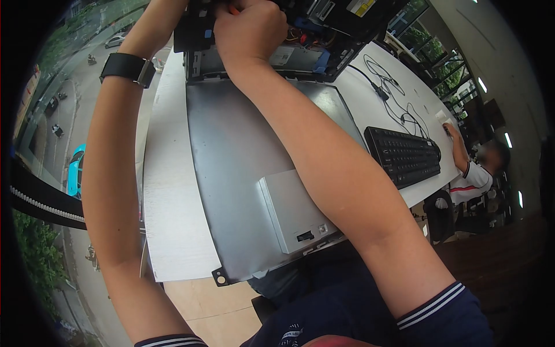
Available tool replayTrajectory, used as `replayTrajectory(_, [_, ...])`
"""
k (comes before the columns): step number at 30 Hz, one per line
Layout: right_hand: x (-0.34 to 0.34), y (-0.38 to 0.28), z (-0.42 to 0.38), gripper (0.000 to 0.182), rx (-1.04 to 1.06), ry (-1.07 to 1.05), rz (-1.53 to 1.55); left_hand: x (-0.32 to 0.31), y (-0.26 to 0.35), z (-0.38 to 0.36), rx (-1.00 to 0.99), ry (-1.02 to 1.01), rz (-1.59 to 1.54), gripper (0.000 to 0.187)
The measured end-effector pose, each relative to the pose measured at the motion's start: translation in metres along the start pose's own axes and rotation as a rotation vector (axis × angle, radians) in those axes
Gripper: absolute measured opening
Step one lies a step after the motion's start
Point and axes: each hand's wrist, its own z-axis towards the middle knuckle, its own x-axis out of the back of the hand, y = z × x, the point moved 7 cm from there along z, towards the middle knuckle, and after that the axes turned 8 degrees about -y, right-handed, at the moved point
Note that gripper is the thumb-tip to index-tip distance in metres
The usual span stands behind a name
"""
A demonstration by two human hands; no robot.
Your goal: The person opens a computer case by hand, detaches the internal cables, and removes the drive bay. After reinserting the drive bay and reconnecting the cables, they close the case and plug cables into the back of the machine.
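At the far left, the left forearm [113, 168], wearing a wide black wristband [127, 69], runs up past the upper edge; the left hand is out of view, so I cannot tell whether it grasps anything. Next comes a strip of smooth white tabletop [170, 202], then a flat silver-grey metal panel [237, 144] carrying a raised grey metal box [289, 211] near its lower edge. At the panel's far edge sits an open black computer case [192, 37], its inside showing. The step in hand seems to be close work inside this case; the next move would call for careful finger control among its parts. The right hand [252, 32] is over the case's opening, fingers curled at a small orange-red piece [233, 9]; whether they grip it or merely touch it, I cannot tell. Right of that hand, thin red wires [303, 38] and a blue plastic part [321, 61] lie within the case. Farther right, a looped black cable [381, 92] lies near a black rectangular keyboard [402, 156], and beyond is a person in a white shirt [477, 178]
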Motion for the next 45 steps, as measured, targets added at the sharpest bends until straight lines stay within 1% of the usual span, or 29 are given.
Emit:
replayTrajectory(1, [0.0,0.0,0.0,0.02,-0.011,0.001,-0.004,-0.002,0.002,-0.001,-0.004,0.006,-0.008,0.06])
replayTrajectory(3, [-0.006,-0.003,-0.007,0.02,0.168,0.242,-0.238,-0.004,0.004,-0.003,-0.012,0.013,-0.016,0.062])
replayTrajectory(5, [-0.003,-0.009,-0.009,0.02,0.182,0.259,-0.238,-0.002,0.004,-0.003,-0.017,0.011,-0.01,0.063])
replayTrajectory(7, [-0.002,0.002,-0.001,0.02,0.032,0.056,-0.005,0.002,-0.003,0.002,-0.016,-0.002,-0.006,0.065])
replayTrajectory(9, [0.001,0.001,-0.002,0.021,0.047,0.058,0.002,0.009,-0.014,0.01,-0.009,-0.021,-0.01,0.066])
replayTrajectory(13, [-0.002,0.003,-0.002,0.022,0.029,0.074,0.024,0.001,0.002,0.0,-0.031,0.015,-0.014,0.066])
replayTrajectory(17, [-0.002,0.003,-0.001,0.024,0.043,0.076,0.049,0.002,0.003,-0.001,-0.014,0.015,0.002,0.066])
replayTrajectory(21, [-0.003,0.002,-0.002,0.024,0.041,0.086,0.062,0.01,-0.011,0.008,0.011,-0.023,-0.013,0.066])
replayTrajectory(22, [-0.003,0.002,-0.002,0.024,0.044,0.09,0.067,0.01,-0.013,0.008,0.026,-0.006,-0.005,0.066])
replayTrajectory(24, [-0.003,-0.006,-0.01,0.024,0.22,0.285,-0.141,0.011,-0.015,0.01,0.054,0.027,0.011,0.065])
replayTrajectory(26, [-0.005,-0.01,-0.014,0.023,0.321,0.376,-0.248,0.003,-0.001,0.001,0.014,0.027,0.014,0.065])
replayTrajectory(27, [-0.007,-0.008,-0.014,0.023,0.334,0.369,-0.25,0.002,0.003,-0.001,0.002,0.029,0.011,0.065])
replayTrajectory(29, [-0.005,-0.005,-0.008,0.023,0.257,0.261,-0.156,-0.001,0.006,-0.003,-0.015,0.031,-0.001,0.065])
replayTrajectory(31, [-0.01,0.006,0.0,0.022,0.079,0.057,0.037,0.0,0.001,0.001,-0.008,0.016,-0.021,0.065])
replayTrajectory(34, [-0.021,0.012,-0.001,0.01,0.117,0.2,0.058,0.008,-0.013,0.009,0.021,-0.009,-0.034,0.065])
replayTrajectory(37, [-0.019,0.015,-0.002,0.007,0.103,0.201,0.107,0.009,-0.014,0.009,0.027,0.006,-0.014,0.066])
replayTrajectory(40, [-0.018,0.015,-0.002,0.007,0.109,0.189,0.148,0.009,-0.013,0.006,0.041,0.019,0.014,0.068])
replayTrajectory(42, [-0.016,0.015,-0.003,0.01,0.124,0.232,0.176,0.009,-0.012,0.001,0.087,0.038,0.042,0.07])
replayTrajectory(43, [-0.013,0.011,-0.004,0.013,0.128,0.253,0.191,0.011,-0.016,0.0,0.072,0.006,0.015,0.069])
replayTrajectory(45, [-0.008,0.013,-0.003,0.019,0.06,0.161,0.197,0.015,-0.031,-0.004,0.047,-0.061,-0.036,0.069])
